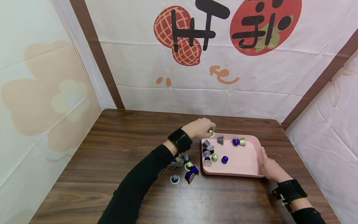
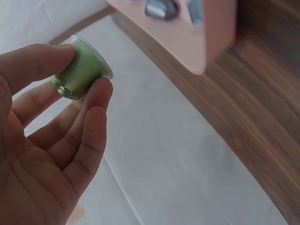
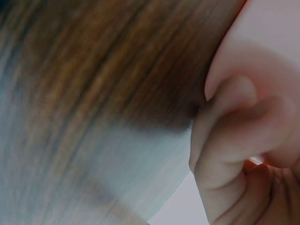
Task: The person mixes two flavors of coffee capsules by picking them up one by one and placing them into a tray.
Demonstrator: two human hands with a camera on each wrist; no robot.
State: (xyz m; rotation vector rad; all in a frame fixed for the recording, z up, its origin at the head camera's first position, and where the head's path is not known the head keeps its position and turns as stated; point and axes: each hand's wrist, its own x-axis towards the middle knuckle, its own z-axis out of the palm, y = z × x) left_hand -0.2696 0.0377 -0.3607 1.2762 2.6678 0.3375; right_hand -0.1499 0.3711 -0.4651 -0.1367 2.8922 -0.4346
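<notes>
At the tray's (image 1: 243, 165) far left corner, my left hand (image 1: 199, 128), thumb and fingertips parted only by the green capsule (image 2: 82, 68) pinched between them, capsule out beyond the palm, my right hand (image 1: 272, 166), fingers bent, gripping the tray's right edge.
</notes>
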